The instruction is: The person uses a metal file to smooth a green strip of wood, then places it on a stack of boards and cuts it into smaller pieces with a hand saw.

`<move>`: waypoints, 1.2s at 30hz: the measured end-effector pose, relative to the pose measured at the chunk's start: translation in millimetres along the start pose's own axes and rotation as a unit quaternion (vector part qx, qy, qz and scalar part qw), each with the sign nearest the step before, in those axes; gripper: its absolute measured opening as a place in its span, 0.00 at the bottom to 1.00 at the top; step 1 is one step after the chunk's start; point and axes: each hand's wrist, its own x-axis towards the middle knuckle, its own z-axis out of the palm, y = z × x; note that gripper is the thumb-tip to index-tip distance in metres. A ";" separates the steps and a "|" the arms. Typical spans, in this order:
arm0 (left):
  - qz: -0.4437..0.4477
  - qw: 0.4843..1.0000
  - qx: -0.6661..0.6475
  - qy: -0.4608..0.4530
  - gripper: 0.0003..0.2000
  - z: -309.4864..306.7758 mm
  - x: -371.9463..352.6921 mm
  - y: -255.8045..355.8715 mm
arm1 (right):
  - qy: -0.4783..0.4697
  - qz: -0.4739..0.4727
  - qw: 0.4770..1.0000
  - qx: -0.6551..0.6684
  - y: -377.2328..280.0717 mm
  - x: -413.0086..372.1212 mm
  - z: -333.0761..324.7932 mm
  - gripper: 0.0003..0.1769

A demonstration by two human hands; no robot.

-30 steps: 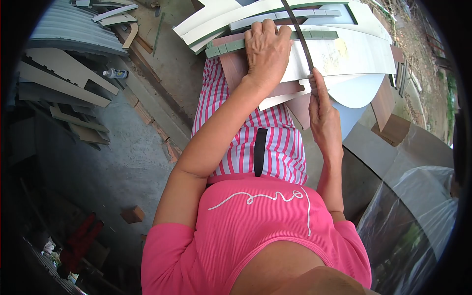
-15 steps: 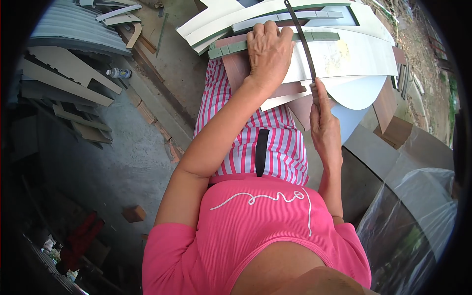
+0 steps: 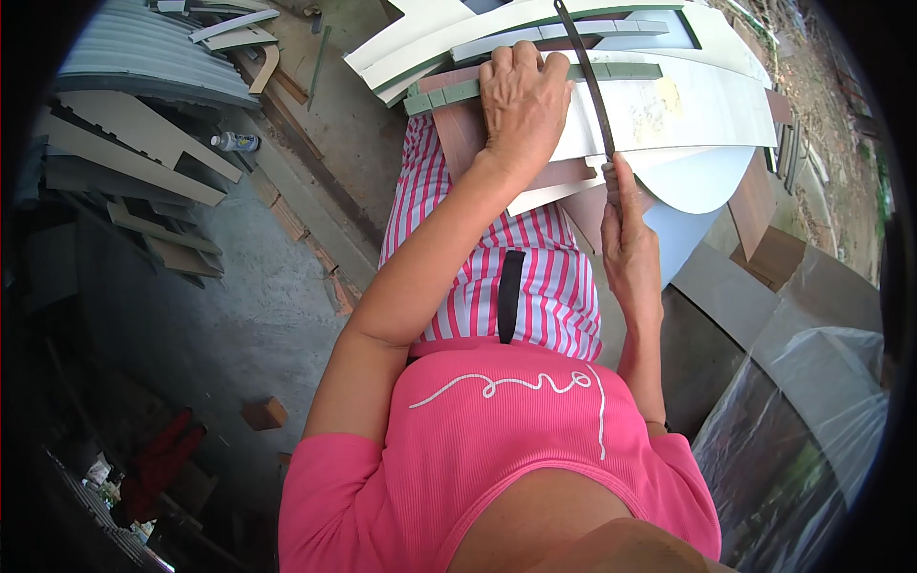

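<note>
A long thin dark blade [image 3: 589, 84] runs upward from my right hand [image 3: 628, 224], whose fingers are closed around its handle. My left hand [image 3: 523, 107] presses down with bent fingers on a narrow green-edged strip [image 3: 449, 95] marked into short sections. That strip lies across a pale board [image 3: 688, 110] on top of a stack over my lap. The blade crosses the strip just right of my left hand. Above it is another sectioned strip, grey [image 3: 478, 45]. What lies under my left palm is hidden.
Pale cut boards [image 3: 143, 143] are piled at the left, near a small bottle [image 3: 235, 142]. A corrugated sheet [image 3: 162, 48] is at the upper left. A small wooden block [image 3: 265, 413] lies on the floor. Clear plastic sheeting [image 3: 812, 382] covers something at the right.
The view has shifted very slightly. Both hands and the blade keep nearly the same places on the stack.
</note>
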 end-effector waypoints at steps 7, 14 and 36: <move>-0.001 1.000 0.000 -0.004 0.12 -0.9 0.9 0.3 | 0.007 -0.033 0.999 0.017 -13.4 45.5 7.2 0.31; -0.002 1.000 0.003 0.001 0.13 -1.2 -0.9 0.3 | 0.003 -0.030 0.999 0.018 -8.1 20.3 4.8 0.32; 0.004 1.000 0.000 -0.002 0.12 -0.1 0.0 -0.4 | -0.010 0.016 1.000 0.003 -1.6 -1.3 -2.8 0.32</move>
